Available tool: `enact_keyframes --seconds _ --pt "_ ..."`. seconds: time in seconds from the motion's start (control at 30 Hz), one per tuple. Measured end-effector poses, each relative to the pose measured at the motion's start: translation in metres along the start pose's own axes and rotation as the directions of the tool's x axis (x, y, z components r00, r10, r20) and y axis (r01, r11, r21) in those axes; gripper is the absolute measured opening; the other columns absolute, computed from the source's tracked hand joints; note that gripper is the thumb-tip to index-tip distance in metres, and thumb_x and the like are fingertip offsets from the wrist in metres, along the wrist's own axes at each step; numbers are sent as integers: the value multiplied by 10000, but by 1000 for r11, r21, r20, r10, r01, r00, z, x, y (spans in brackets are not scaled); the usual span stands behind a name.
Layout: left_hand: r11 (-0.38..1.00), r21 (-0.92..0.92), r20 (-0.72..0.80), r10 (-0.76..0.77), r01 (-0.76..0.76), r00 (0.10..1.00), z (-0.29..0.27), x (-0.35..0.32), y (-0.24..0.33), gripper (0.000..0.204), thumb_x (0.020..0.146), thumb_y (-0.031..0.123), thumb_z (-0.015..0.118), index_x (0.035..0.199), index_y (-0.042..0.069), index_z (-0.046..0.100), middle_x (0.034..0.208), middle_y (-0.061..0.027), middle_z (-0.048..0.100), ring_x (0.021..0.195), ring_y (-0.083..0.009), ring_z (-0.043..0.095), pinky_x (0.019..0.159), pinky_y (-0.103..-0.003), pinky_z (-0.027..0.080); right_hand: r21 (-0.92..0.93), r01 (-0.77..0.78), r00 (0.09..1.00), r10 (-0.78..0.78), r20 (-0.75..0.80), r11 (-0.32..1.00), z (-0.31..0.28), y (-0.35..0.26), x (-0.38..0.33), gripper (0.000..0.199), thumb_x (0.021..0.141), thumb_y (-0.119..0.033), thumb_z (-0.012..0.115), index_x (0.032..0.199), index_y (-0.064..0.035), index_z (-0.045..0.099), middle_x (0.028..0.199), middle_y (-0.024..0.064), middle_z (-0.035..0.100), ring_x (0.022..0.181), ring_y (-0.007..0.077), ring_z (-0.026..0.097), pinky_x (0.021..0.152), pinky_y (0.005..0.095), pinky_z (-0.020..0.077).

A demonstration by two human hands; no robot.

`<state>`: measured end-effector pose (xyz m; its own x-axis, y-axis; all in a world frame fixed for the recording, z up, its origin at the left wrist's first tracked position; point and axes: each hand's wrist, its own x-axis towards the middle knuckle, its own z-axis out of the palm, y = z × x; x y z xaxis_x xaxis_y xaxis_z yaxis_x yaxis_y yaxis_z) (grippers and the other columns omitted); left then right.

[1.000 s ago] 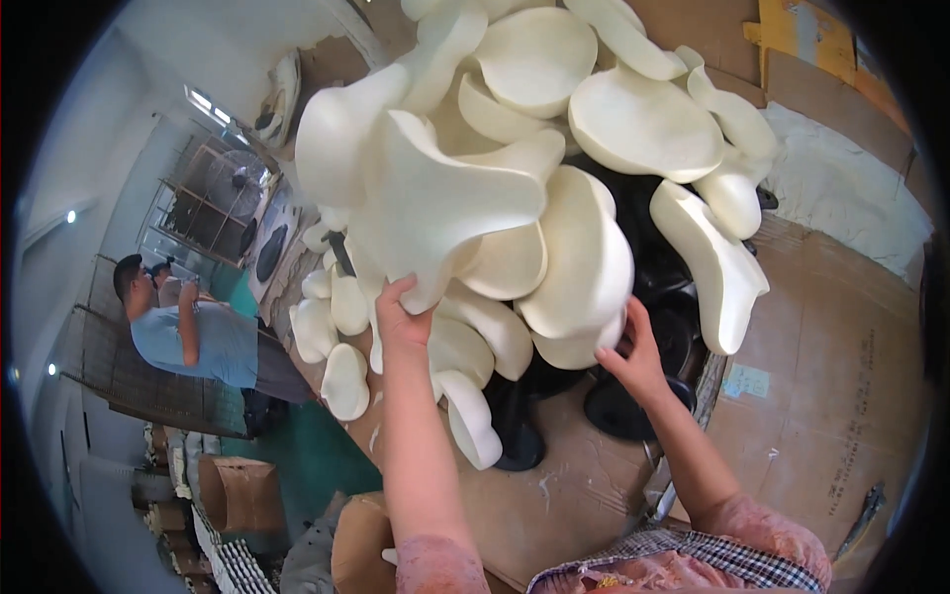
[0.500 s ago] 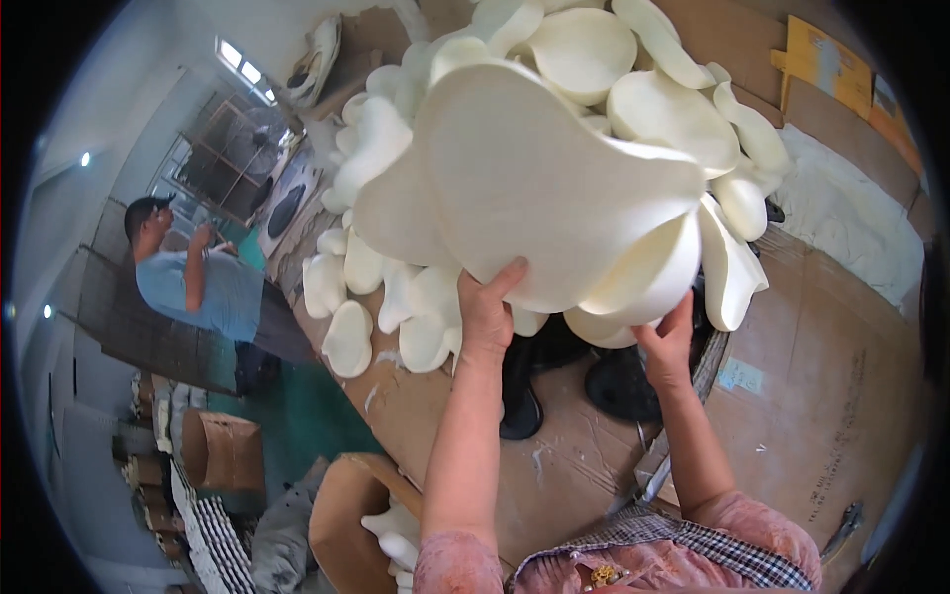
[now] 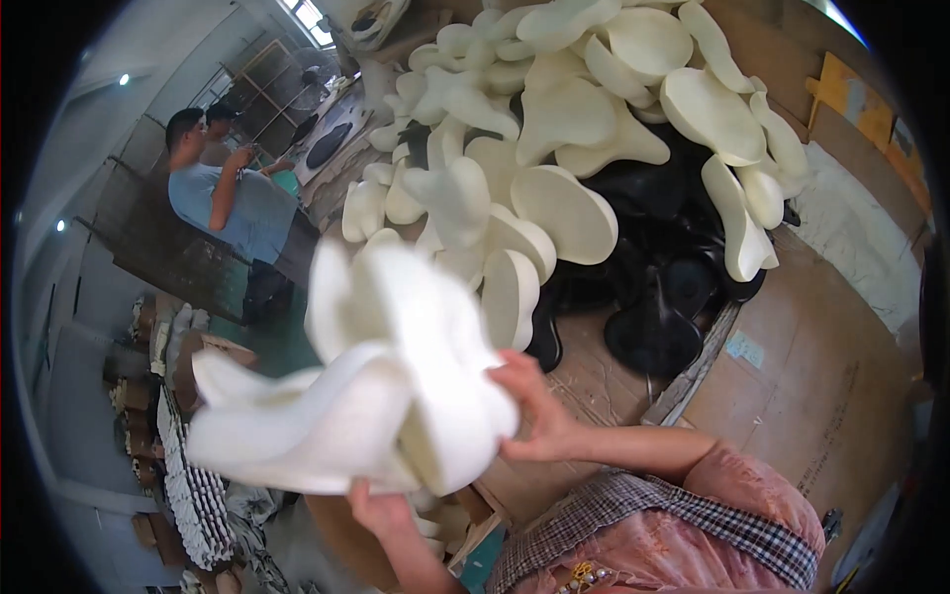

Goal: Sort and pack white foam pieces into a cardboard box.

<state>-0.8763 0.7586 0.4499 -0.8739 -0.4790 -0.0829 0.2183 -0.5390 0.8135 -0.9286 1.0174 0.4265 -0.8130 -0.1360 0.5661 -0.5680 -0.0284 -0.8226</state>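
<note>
Both hands on a stack of cream-white moulded foam seat pads point(image 3: 376, 396), blurred, held up close under the camera, lower left of centre. Right hand point(image 3: 529, 411) pressed vs the stack's right edge, fingers spread and curled over the rim. Left hand point(image 3: 381, 510) underneath, mostly hidden by the foam, so can't tell how its fingers sit, only that it props the stack from below. Beyond, a big heap of the same cream foam pads point(image 3: 564, 129) piled w/ black moulded seat shells point(image 3: 658, 267) on a cardboard-covered floor point(image 3: 811, 386). Far left, a person in a blue shirt point(image 3: 223, 198) stands near shelving.
</note>
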Motion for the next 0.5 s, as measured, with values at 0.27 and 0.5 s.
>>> enact_keyframes --seconds 0.27,0.5 --pt "965 261 -567 171 -21 806 -244 -18 44 713 762 391 589 1343 62 340 1337 -138 401 1229 -337 363 1045 -514 246 129 -101 871 25 491 986 137 32 -8 708 721 -106 656 1351 -102 332 1389 196 274 1288 360 284 1050 425 285" --pt "843 503 -504 108 190 857 -185 82 -2 916 724 547 629 1422 208 140 1394 -67 310 1263 -293 318 1015 -456 258 -474 -302 893 72 -445 827 -61 117 84 612 682 -87 693 1234 -54 432 1234 179 458 1156 325 433 963 397 370"
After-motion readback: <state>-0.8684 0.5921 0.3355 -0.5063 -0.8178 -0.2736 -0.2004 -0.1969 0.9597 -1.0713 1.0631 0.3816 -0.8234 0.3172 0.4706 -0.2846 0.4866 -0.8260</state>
